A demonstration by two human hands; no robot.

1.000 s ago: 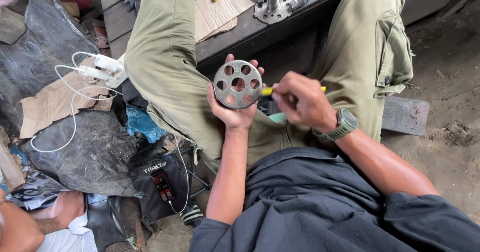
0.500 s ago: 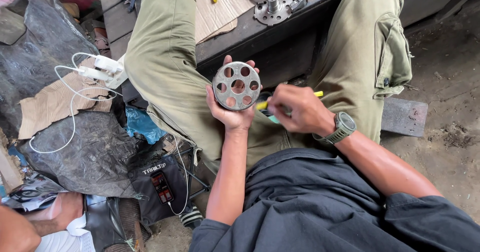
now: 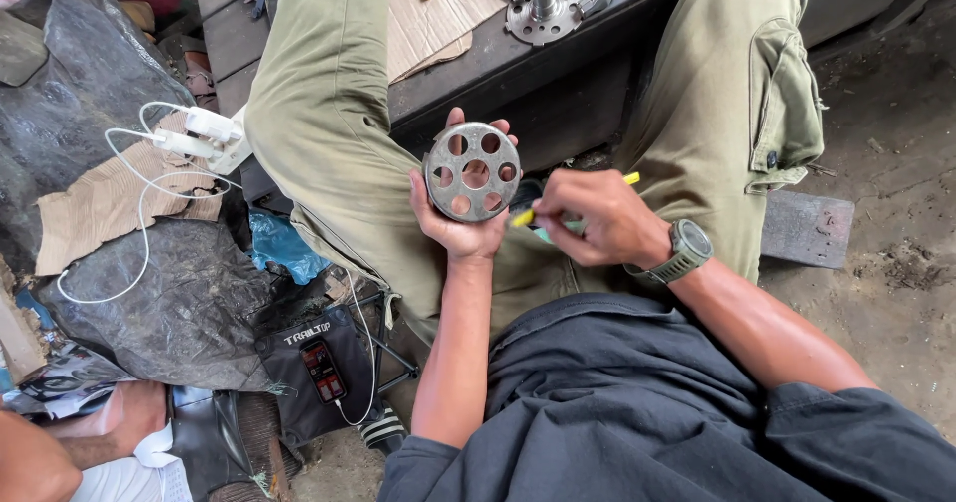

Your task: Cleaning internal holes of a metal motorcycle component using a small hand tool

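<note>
Left hand (image 3: 460, 225) grip cradling disc (image 3: 474, 172), face up, above lap. Right hand (image 3: 596, 219) just right of disc, pinching yellow tool (image 3: 525, 217), tip aimed left toward disc rim.

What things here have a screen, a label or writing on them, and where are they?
Phone: lying on the black bag at lower left; small rectangle with a dark screen and reddish patches.
Black bag: on the ground beside the person's left leg; dark fabric with white lettering.
Wristwatch: on the right wrist; chunky, olive-grey, its face too small to read.
</note>
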